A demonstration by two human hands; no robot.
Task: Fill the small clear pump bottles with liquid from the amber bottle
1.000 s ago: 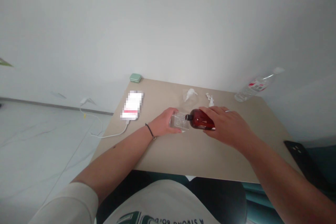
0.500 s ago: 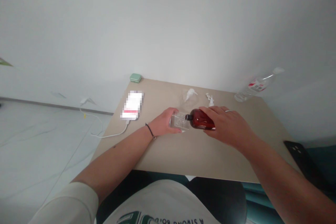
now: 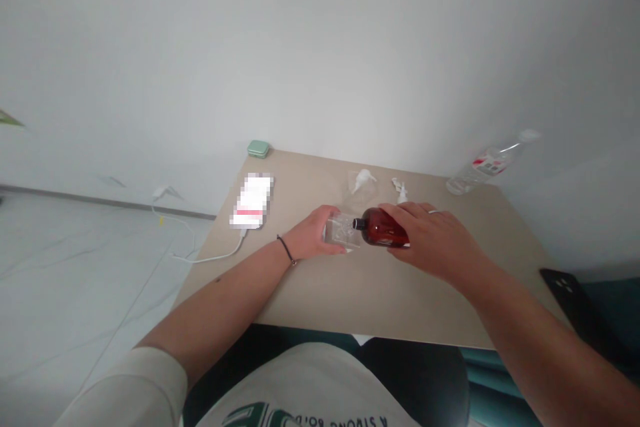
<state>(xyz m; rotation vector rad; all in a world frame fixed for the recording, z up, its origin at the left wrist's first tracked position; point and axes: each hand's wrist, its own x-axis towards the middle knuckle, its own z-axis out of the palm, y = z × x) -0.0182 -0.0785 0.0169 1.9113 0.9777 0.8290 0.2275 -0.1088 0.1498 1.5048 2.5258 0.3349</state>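
Note:
My left hand (image 3: 310, 237) wraps a clear square glass bottle (image 3: 341, 231) lying on its side on the beige table (image 3: 380, 293). My right hand (image 3: 435, 240) is shut around an amber bottle (image 3: 383, 228), held almost level. That bottle's black neck (image 3: 359, 223) touches or nearly touches the top end of the clear bottle. Any liquid flow between them is too small to see. Just behind my right hand's fingers stands a white spray nozzle (image 3: 401, 191).
A clear container with a white pump top (image 3: 361, 188) is behind my hands. A plastic water bottle (image 3: 487, 165) lies at the far right. On the left are a blurred phone (image 3: 251, 201) with a white cable (image 3: 210, 257) and a green case (image 3: 259, 149). A wall rises behind the table.

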